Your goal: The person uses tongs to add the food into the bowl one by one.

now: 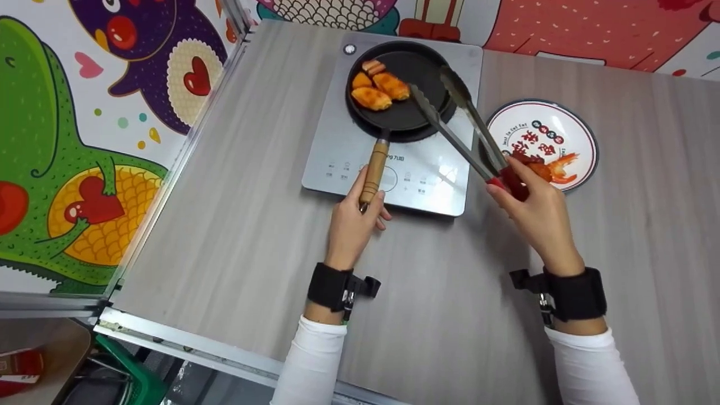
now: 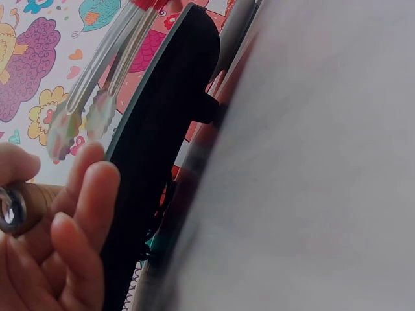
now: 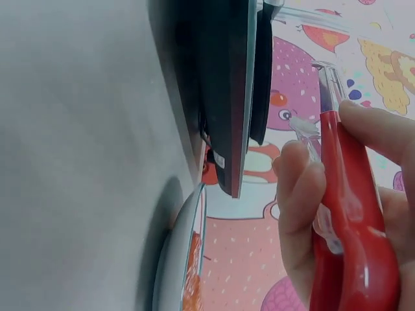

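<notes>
Left hand: the left hand point(image 1: 355, 222) held the pan's wooden handle point(image 1: 376, 169) near its end, thumb and fingers about it
Right hand: the right hand point(image 1: 534, 216) gripped the red-handled tongs point(image 3: 350, 207), whose metal arms stood apart with nothing between the tips
Tongs' tips: over the pan's right part, one near the closest orange piece; whether they touched, the head view did not settle
Pan: the black pan point(image 1: 424, 70) sat toward the back of the silver cooker point(image 1: 332, 152), handle pointing to the person
Food in pan: glazed orange pieces point(image 1: 371, 98) and a striped reddish piece point(image 1: 373, 67) lay together on the left side
Plate: orange-red food point(image 1: 562, 166) lay on the patterned white plate point(image 1: 582, 135) right of the cooker, partly hidden by the right hand
Progress: seemingly midway, with food on the plate and the pan's pieces not yet lifted; how well cooked they were, I could not tell
Table: grey wood-grain table point(image 1: 236, 197) under cooker and plate, with a metal rail along its left side
Room: cartoon-printed walls point(image 1: 62, 112) behind and to the left; a green basket point(image 1: 135, 371) and a red packet point(image 1: 22, 363) below the table's near left corner
</notes>
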Tool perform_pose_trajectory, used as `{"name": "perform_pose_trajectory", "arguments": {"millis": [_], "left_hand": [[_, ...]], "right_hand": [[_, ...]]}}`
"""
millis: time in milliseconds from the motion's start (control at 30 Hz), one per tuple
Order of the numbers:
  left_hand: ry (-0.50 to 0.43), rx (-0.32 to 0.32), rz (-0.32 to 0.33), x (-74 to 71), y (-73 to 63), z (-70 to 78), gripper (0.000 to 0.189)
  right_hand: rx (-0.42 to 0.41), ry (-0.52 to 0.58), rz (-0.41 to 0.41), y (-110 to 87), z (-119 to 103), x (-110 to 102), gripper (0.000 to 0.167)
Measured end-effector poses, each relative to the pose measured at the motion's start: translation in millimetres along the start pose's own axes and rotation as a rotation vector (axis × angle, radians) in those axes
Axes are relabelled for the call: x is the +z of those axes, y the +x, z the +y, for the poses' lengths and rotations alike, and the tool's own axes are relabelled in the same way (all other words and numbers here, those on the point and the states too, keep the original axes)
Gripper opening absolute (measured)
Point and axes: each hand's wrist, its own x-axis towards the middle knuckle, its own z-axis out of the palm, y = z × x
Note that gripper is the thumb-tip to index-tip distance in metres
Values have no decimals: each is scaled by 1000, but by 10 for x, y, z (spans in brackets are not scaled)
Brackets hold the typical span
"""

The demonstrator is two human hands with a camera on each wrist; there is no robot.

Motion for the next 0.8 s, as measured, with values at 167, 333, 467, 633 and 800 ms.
{"name": "perform_pose_trajectory", "arguments": {"millis": [167, 333, 467, 633, 800], "left_hand": [[-19, -11, -2, 2, -5, 1, 58], [-30, -8, -4, 10, -8, -4, 58], [-42, 16, 7, 16, 0, -13, 58], [-43, 25, 13, 20, 12, -22, 58], [-30, 24, 12, 21, 11, -19, 58]], "right_hand": [[6, 21, 13, -49, 66, -19, 58], [-12, 28, 31, -58, 132, -33, 57], [-18, 37, 23, -65, 164, -63, 56], [26, 43, 5, -94, 205, -116, 61], [50, 32, -21, -108, 262, -170, 64]]}}
